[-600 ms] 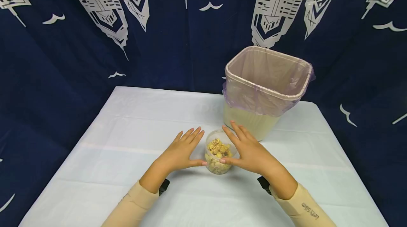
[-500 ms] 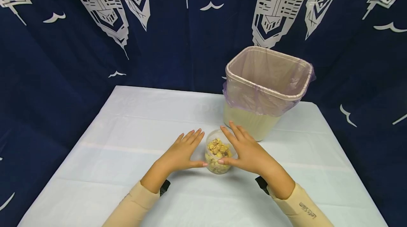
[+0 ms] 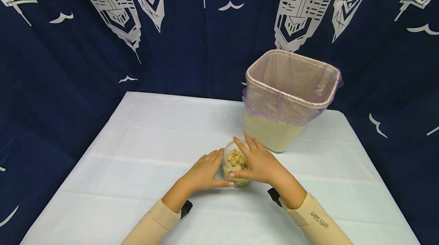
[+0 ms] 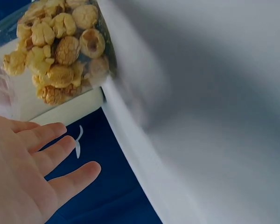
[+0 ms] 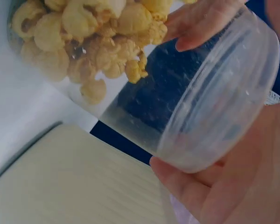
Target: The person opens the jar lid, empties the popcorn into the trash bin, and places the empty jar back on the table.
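Yellow popcorn (image 3: 237,158) partly fills our jar (image 5: 149,100), upright on the table (image 3: 154,142); left hand (image 3: 205,172) at nine o'clock, right hand (image 3: 262,163) at three, both wide, not gripping. If one nudges harder, we'd probably tip it and spill some.

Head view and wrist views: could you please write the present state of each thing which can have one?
Clear plastic jar: upright, partly filled; cannot tell if lidded
Popcorn: popped, inside the jar
Waste bin: upright, uncovered, lined
Purple bin liner: folded over the bin's rim
White tablecloth: spread out, lightly creased
Left hand's grip: open, beside the jar
Right hand's grip: open, at the jar
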`<state>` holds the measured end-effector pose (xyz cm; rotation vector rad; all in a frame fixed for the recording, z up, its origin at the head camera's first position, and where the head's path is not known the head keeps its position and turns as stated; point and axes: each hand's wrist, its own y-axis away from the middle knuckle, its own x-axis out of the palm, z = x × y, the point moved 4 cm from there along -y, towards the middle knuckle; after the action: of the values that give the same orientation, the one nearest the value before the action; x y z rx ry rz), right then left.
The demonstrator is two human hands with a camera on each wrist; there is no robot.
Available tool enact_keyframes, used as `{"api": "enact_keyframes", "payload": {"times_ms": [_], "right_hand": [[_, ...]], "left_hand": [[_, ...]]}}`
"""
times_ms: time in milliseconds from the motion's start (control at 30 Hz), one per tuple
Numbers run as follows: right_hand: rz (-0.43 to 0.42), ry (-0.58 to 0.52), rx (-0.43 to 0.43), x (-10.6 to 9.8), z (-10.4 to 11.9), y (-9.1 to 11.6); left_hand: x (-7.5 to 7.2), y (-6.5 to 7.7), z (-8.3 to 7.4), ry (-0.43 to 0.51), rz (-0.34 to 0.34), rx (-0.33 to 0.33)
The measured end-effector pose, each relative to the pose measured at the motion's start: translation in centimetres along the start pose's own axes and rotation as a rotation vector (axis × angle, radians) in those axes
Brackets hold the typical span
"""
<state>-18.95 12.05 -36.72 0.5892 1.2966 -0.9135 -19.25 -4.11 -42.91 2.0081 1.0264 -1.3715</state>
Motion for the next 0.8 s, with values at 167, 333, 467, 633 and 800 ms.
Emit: {"api": "enact_keyframes", "payload": {"times_ms": [167, 333, 467, 633, 800], "right_hand": [[-0.042, 0.011, 0.021, 0.2, -0.1, -0.4], [-0.074, -0.015, 0.062, 0.0, -0.1, -0.4], [-0.100, -0.074, 0.104, -0.2, -0.4, -0.2], [-0.139, -0.146, 0.121, -0.3, -0.6, 0.2], [-0.171, -0.236, 0.129, -0.4, -0.8, 0.6]], "left_hand": [[0.3, -0.1, -0.3, 0.054, -0.025, 0.021], [0.3, -0.2, -0.6, 0.079, -0.074, 0.028], [-0.1, -0.4, -1.0, 0.115, -0.154, 0.028], [-0.6, -0.7, -1.6, 0.126, -0.275, 0.058], [-0.9, -1.0, -2.0, 0.088, -0.393, 0.081]]}}
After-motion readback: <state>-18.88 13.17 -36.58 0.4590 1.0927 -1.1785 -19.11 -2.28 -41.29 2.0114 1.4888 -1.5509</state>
